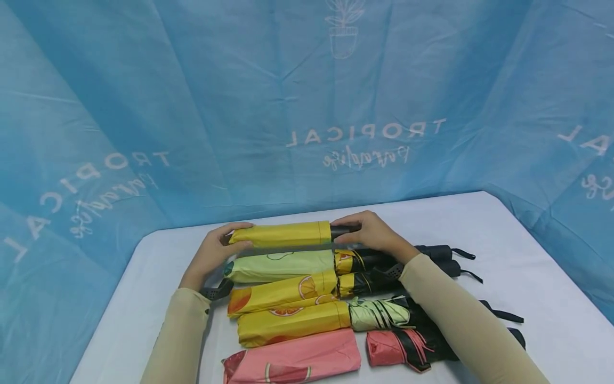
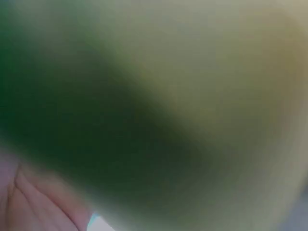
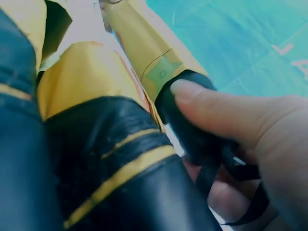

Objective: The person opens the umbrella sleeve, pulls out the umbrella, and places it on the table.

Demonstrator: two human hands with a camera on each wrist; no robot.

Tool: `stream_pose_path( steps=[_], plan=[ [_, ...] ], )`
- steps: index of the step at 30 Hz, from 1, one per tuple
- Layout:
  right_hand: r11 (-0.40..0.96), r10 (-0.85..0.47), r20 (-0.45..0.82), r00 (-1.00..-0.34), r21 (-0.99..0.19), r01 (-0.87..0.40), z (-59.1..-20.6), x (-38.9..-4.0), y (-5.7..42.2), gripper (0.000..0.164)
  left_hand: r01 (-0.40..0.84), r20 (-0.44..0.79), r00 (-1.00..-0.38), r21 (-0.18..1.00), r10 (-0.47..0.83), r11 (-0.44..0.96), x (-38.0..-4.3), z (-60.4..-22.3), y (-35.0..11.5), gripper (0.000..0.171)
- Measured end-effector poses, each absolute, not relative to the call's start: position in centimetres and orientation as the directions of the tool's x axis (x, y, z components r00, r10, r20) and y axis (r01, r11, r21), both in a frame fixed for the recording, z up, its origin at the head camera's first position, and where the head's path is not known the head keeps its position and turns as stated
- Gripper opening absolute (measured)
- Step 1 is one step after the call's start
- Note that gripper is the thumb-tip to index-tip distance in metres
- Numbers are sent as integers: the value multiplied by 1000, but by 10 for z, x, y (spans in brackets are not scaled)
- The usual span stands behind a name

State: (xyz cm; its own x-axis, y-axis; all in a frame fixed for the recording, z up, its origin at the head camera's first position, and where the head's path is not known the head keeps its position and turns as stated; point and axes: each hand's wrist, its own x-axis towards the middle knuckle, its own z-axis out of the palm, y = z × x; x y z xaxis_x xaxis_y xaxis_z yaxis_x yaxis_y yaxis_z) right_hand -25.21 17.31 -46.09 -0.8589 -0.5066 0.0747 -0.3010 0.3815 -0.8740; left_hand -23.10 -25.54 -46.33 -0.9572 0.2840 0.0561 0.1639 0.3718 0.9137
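Observation:
At the back of the table lies a folded umbrella in a yellow sleeve (image 1: 283, 234), its black handle (image 1: 341, 230) sticking out on the right. My left hand (image 1: 211, 253) grips the sleeve's left end, thumb in front and fingers behind. With thumb and fingers, my right hand (image 1: 371, 234) holds the handle; the right wrist view shows the thumb (image 3: 192, 98) at the sleeve's mouth and a black strap (image 3: 209, 178) by the fingers. Just in front is a light green sleeve (image 1: 283, 265). The left wrist view is mostly blurred green and beige, with some palm (image 2: 43, 202) low left.
Nearer me lie yellow sleeves with orange slices (image 1: 283, 290) and a pink watermelon sleeve (image 1: 312, 354). To their right are folded umbrellas: yellow-and-black ones (image 1: 346, 285), a green one (image 1: 379, 313) and a pink one (image 1: 384, 346). A blue curtain (image 1: 240, 133) hangs behind the white table (image 1: 484, 224).

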Motion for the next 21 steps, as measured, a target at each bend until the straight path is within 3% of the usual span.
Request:
stream_pose_path(
  steps=[10,21],
  plan=[
    [192,-421,75,-904,-967,-170,-437,-244,179,48,232,171,-946,950,275,209,-224,-438,-244,48],
    [150,-370,133,-920,-968,-200,-422,-234,189,47,246,187,-938,952,292,180,-217,-425,-228,49]
  ],
)
